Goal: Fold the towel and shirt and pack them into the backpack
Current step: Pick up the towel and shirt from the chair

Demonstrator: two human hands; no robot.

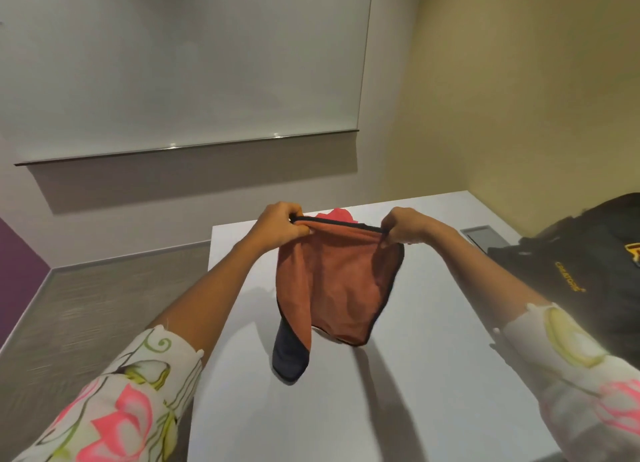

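Observation:
An orange towel (341,285) with a dark blue reverse side and dark edging hangs doubled over the white table (398,392). My left hand (282,224) pinches its top edge at the left corner. My right hand (403,226) pinches the same edge at the right corner. The towel's lower dark tip touches the tabletop. A red cloth (337,215), likely the shirt, peeks out behind the towel at the table's far side. The black backpack (595,264) with yellow lettering lies at the table's right edge.
A grey recessed panel (483,234) sits in the tabletop near the backpack. A whiteboard (180,63) hangs on the wall ahead. Grey floor (104,288) lies to the left of the table.

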